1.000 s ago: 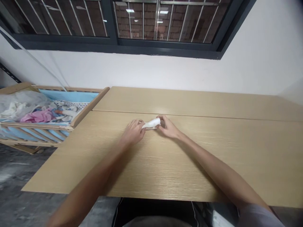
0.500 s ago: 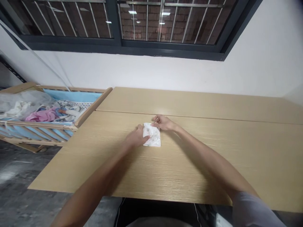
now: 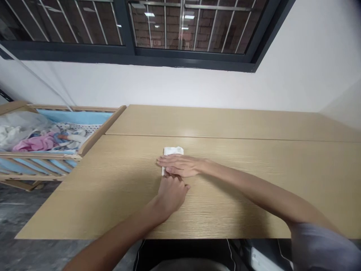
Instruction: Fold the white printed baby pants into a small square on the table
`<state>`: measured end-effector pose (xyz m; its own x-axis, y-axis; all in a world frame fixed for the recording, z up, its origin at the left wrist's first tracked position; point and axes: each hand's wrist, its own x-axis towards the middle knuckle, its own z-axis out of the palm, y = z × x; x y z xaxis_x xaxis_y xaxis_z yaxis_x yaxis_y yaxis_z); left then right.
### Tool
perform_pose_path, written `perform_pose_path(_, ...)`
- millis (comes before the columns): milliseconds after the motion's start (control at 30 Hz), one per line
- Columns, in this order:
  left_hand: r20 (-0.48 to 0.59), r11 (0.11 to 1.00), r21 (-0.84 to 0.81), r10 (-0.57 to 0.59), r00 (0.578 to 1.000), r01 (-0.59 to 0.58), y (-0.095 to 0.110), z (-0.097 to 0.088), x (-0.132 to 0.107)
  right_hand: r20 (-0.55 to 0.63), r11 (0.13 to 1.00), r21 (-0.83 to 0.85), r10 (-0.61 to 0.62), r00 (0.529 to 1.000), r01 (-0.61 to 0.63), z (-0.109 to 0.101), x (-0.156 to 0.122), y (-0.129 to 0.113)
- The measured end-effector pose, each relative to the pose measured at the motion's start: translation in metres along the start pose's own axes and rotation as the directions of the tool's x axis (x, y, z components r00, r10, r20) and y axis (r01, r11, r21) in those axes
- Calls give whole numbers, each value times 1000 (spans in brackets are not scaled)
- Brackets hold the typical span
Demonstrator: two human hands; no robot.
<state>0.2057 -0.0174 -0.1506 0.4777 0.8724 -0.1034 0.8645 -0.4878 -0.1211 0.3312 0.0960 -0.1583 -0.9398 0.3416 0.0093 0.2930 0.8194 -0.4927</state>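
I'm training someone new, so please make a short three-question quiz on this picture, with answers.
1. True or false: the right hand lies across the folded white cloth on the wooden table.

2. Where is the left hand?
A. Just below the right hand, nearer the person
B. Beyond the cloth, towards the window
C. Inside the crib

3. What colour is the bunched fabric in the wooden crib?

Key: 1. True. 2. A. 3. Pink.
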Motion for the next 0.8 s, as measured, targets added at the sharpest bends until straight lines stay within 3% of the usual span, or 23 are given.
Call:
perform_pose_path(133, -53, 999, -22, 29, 998, -30, -4, 3, 2, 65, 998, -12, 62, 996, -61, 7, 1, 18)
perform_pose_path(200, -88, 1000, 20, -1, 996, 2, -3, 8, 2, 36, 996, -42, 80, 996, -79, 2, 1, 33)
perform_pose_path(367, -57, 999, 12, -50, 997, 51, 3, 15, 2, -66, 980, -92, 173, 983, -179, -14, 6, 73)
perform_pose_path(533, -38, 986, -166, -29, 999, 22, -15, 7, -1, -131, 961, -80, 255, 958, -266, -18, 9, 81)
perform_pose_path(600, -32, 956, -291, -57, 998, 45, -32, 0, -2, -235, 946, -40, 304, 923, -321, -18, 6, 75)
perform_pose_path(667, -33, 929, -352, -136, 990, 116, -52, -5, 0, -390, 926, 16, 353, 850, -378, -20, 0, 67)
perform_pose_path(733, -36, 919, -336, -229, 973, 204, -69, -8, 4, -527, 909, 65, 383, 759, -413, -22, -6, 60)
perform_pose_path(800, -10, 906, -317, -301, 954, 282, -82, -7, 14, -572, 898, 117, 411, 710, -425, -22, -10, 55)
